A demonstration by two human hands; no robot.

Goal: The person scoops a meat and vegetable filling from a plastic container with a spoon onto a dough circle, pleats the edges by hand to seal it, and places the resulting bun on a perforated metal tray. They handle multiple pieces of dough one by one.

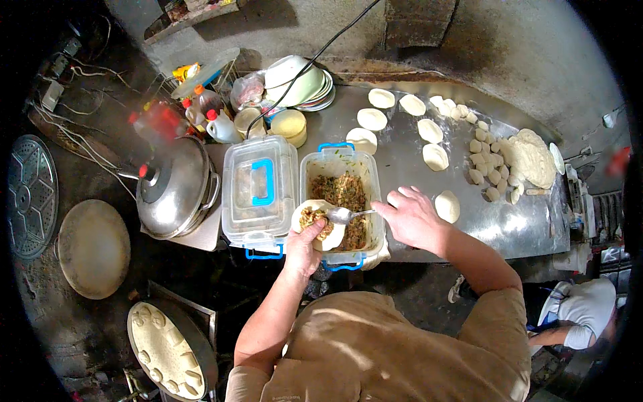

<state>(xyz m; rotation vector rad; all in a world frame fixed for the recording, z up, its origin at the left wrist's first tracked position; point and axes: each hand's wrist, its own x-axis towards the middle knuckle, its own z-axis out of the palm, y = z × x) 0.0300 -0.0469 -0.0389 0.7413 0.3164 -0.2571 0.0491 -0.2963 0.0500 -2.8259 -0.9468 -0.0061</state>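
My left hand (305, 251) holds a round dough wrapper (332, 241) with a mound of minced filling (309, 217) on it. In my right hand (413, 217) is a metal spoon (341, 215), its bowl at the filling on the wrapper. Beneath both lies a clear plastic box (371, 173) with blue handles, holding chopped meat and green filling (346, 188). Right of my right hand, a flattened dough round (447, 206) rests on the metal table (482, 231). A lidded plastic box (236, 191) with a blue handle adjoins the open one on the left.
Several dough rounds (372, 119) and dough lumps (487, 163) lie beside a large dough mass (530, 156). Left stand a lidded metal pot (173, 196), bottles (221, 128) and stacked bowls (286, 75). Shaped dough sits in a steamer (161, 341) lower left. Another person (582, 306) is at right.
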